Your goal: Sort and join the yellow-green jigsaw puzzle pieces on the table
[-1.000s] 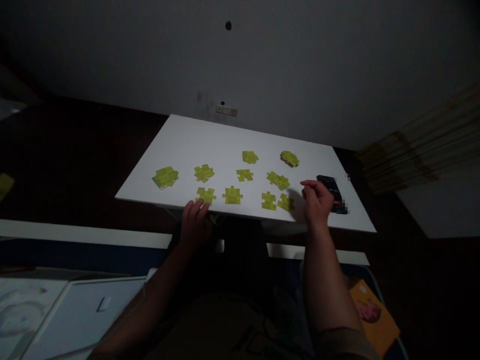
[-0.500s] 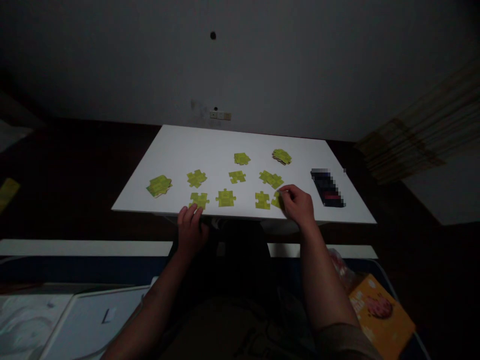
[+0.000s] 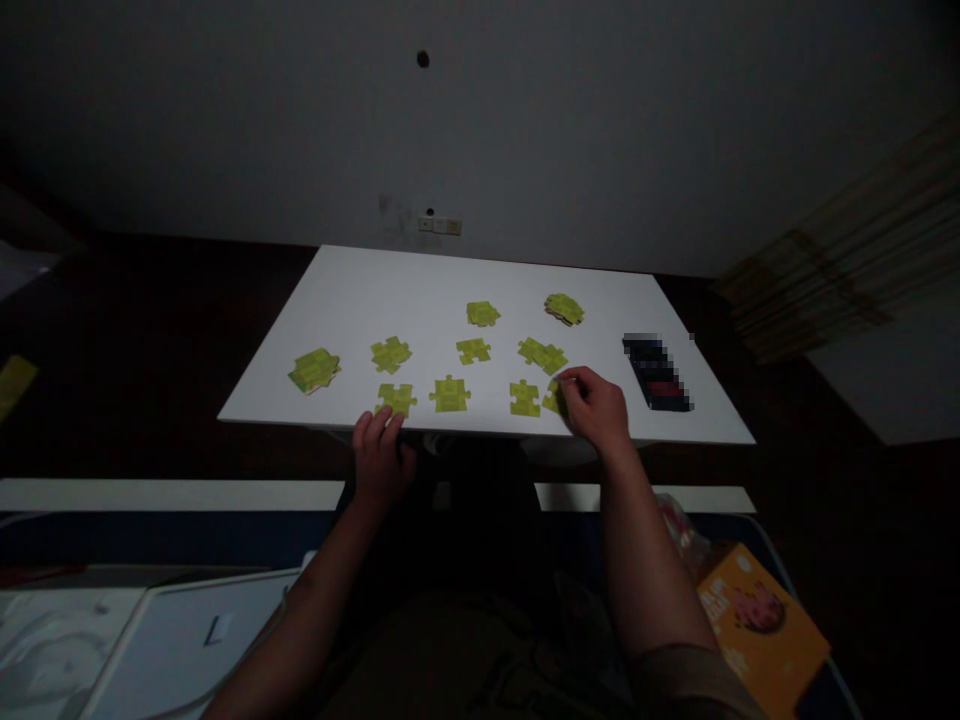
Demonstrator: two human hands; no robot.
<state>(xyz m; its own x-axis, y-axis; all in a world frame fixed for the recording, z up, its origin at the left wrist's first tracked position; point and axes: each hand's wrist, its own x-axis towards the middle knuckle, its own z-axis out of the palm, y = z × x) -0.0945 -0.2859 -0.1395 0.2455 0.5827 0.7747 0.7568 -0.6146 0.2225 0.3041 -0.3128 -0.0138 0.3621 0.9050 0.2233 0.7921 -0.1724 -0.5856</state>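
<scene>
Hands both sit at the near edge of the desk (image 3: 390,300); my right hand (image 3: 596,408) has crossed from the pixelated phone (image 3: 657,374), curled onto a yellow-green jigsaw piece (image 3: 553,398), grip unclear; my left hand (image 3: 381,462), loosely open, touches a second piece (image 3: 396,399).

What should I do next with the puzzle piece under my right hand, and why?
I think you could slide the piece under your right hand toward the next piece and see if they fit. You already touch it, and those two lie very close together, so it's probably a small, easy try.
</scene>
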